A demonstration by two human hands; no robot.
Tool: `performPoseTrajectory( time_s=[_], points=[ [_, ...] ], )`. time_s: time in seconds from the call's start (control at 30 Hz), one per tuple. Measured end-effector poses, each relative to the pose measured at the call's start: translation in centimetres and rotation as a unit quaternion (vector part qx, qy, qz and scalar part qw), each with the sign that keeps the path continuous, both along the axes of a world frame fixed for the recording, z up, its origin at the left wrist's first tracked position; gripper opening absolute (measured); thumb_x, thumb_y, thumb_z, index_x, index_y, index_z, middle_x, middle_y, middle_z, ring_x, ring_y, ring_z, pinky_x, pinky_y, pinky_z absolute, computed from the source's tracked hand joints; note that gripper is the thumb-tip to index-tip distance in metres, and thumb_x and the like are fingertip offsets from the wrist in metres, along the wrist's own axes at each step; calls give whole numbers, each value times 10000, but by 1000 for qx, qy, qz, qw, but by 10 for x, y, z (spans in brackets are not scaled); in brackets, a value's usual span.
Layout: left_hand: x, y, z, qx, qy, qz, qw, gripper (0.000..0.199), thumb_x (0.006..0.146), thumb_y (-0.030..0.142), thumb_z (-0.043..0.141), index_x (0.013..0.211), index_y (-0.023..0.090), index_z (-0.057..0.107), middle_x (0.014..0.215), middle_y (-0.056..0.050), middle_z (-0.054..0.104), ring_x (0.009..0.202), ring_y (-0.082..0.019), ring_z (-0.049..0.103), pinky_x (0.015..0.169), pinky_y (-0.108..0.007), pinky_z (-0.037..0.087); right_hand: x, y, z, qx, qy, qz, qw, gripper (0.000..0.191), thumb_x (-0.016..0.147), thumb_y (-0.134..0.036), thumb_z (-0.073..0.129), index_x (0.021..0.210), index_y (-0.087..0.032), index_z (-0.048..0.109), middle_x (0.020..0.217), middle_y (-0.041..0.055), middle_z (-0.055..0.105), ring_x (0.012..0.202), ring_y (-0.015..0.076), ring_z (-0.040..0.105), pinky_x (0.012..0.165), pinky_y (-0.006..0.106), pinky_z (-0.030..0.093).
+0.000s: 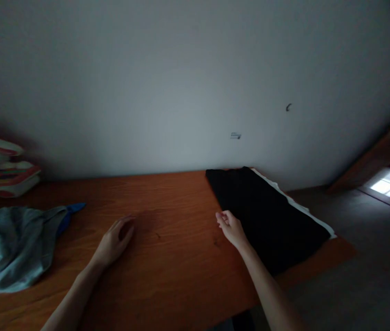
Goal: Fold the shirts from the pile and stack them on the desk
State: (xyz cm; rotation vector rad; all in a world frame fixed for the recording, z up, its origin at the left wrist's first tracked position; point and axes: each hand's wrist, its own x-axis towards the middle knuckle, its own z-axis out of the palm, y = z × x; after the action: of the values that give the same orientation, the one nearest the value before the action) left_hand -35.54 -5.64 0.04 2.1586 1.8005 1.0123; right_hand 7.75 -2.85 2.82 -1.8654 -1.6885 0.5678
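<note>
My left hand [113, 241] is over the wooden table, left of the middle, with its thumb apart from loosely bent fingers and nothing in it. Further right, my right hand [231, 227] is at the left edge of a flat black cloth [274, 220]. Its fingers are half curled and loose, and I see nothing held in them. Whether it touches the cloth I cannot tell. White layers [293, 202] show from under the black cloth along its right side. A crumpled grey garment [12, 246] with a blue part [66, 220] lies to the left of my left hand.
The brown wooden table [167, 266] meets a pale wall [153, 92] at the back. Stacked boxes or packages [5, 177] stand at the far left. A hook [288, 107] and a small label [235, 136] are on the wall. Floor lies beyond the table's right edge.
</note>
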Motion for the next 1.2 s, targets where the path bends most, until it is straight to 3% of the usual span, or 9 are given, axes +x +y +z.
performPoseTrajectory(
  time_s=[0.07, 0.17, 0.3, 0.53, 0.73, 1.0, 1.2],
  points=[
    [-1, 2, -1, -3, 0, -10, 1000, 412, 934, 518, 486, 1163, 225, 662, 1276, -117, 701, 1179, -285, 680, 1073, -468, 524, 21, 6, 17, -27, -52, -42, 997, 346, 1007, -493, 446, 947, -220, 650, 976, 95, 773, 916, 217, 745, 816, 301, 530],
    [0, 3, -1, -2, 5, -30, 1000, 411, 927, 545, 484, 1079, 230, 700, 1249, -122, 706, 1143, -283, 691, 1053, -456, 537, 54, 17, 34, -77, -142, -134, 978, 419, 1005, -503, 440, 1006, -164, 687, 1058, 195, 749, 1043, 322, 716, 883, 428, 508],
    [0, 4, -2, -7, 21, -38, 999, 432, 924, 556, 474, 1024, 228, 736, 1224, -132, 713, 1107, -294, 699, 1019, -466, 554, 75, 33, 35, -147, -215, -209, 943, 612, 991, -555, 431, 1146, -19, 681, 1133, 334, 691, 1106, 418, 683, 889, 528, 496],
    [-5, 7, -11, -2, 63, -47, 997, 418, 928, 524, 474, 1034, 232, 754, 1239, -120, 714, 1132, -306, 686, 1030, -491, 539, 75, 44, 22, -175, -238, -165, 941, 475, 1022, -361, 354, 1125, -116, 748, 1142, 233, 736, 1102, 341, 701, 908, 443, 500],
    [-6, 7, -13, 14, 76, -58, 995, 440, 940, 546, 461, 1036, 230, 752, 1223, -113, 722, 1104, -289, 698, 1010, -459, 554, 77, 29, 18, -144, -231, -182, 945, 538, 1059, -410, 224, 1205, -199, 697, 1140, 169, 744, 1101, 292, 697, 921, 397, 481],
    [-4, 6, -9, 9, 75, -53, 996, 434, 934, 548, 472, 1019, 235, 761, 1218, -112, 727, 1104, -290, 700, 996, -455, 562, 81, 30, 15, -117, -192, -206, 952, 528, 1061, -458, 228, 1141, -238, 702, 1103, 138, 750, 1038, 280, 699, 842, 361, 466],
    [-2, 6, -6, 9, 76, -53, 996, 434, 936, 537, 464, 1017, 234, 764, 1217, -113, 730, 1097, -285, 705, 1001, -442, 561, 85, 28, 11, -59, -162, -221, 960, 471, 1056, -432, 296, 1043, -232, 723, 969, 119, 757, 880, 246, 692, 747, 318, 428]
  ],
)
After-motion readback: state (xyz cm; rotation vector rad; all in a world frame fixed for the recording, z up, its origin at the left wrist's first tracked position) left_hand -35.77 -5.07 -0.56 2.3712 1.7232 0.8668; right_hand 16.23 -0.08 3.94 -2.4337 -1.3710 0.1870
